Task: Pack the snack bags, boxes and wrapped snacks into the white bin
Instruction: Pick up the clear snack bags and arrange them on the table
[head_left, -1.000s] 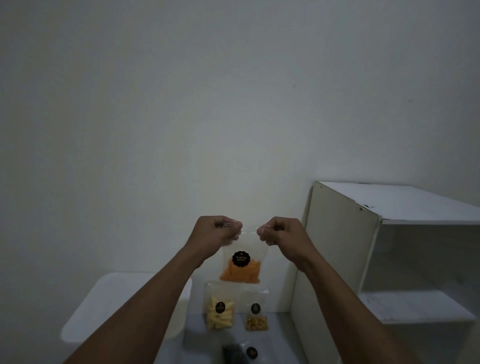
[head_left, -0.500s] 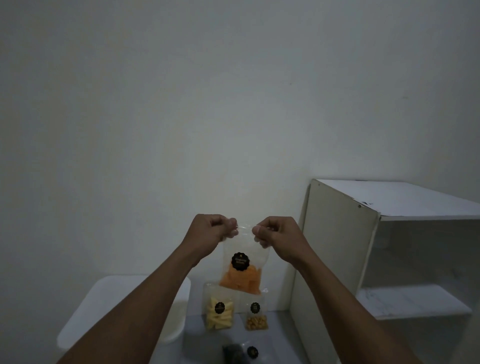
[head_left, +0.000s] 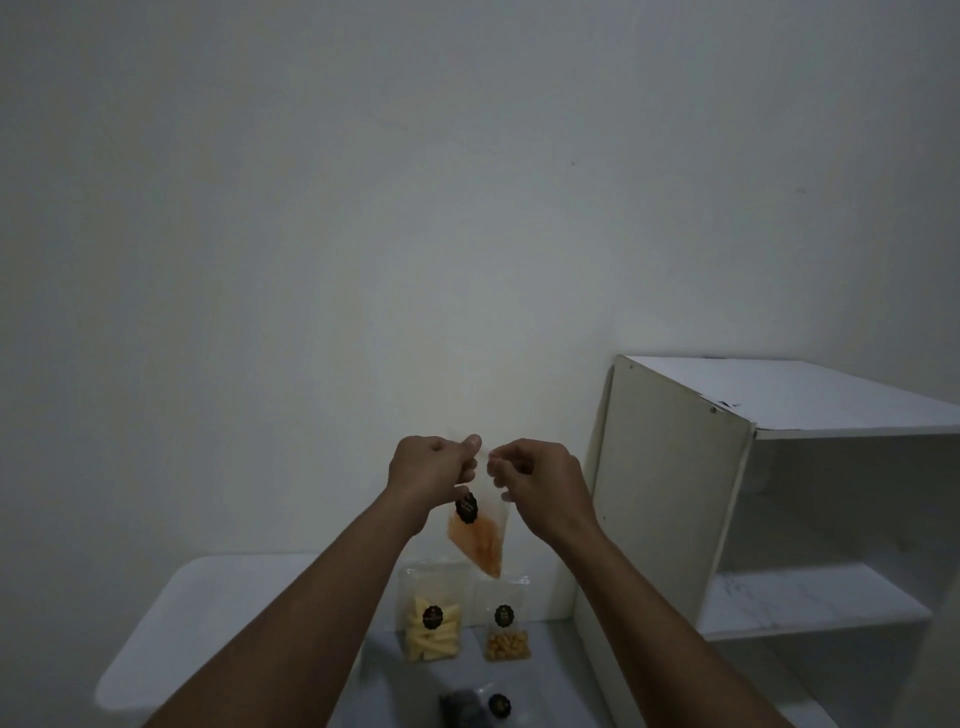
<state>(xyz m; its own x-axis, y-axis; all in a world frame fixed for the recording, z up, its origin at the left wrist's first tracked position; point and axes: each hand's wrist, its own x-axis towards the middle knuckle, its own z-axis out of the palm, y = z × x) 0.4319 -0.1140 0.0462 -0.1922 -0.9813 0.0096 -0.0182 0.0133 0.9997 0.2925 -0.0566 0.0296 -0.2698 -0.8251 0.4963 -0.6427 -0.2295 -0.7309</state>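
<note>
I am watching both arms reaching out in front of a pale wall; the left hand (head_left: 431, 470) is pinching the top edge of a clear bag of orange snacks (head_left: 478, 535), thumb pressing on the plastic, and the bag is hanging tilted in the air; the right hand (head_left: 540, 480) is curling its fingers just beside that top edge, and I cannot tell whether they are gripping it; below, a yellow-stick bag (head_left: 430, 621) and a nut bag (head_left: 506, 631) are leaning against the wall; a dark bag (head_left: 475, 709) is lying nearer; the white bin (head_left: 171, 639) is sitting at lower left; a white shelf unit (head_left: 779, 499) is standing at right.
</note>
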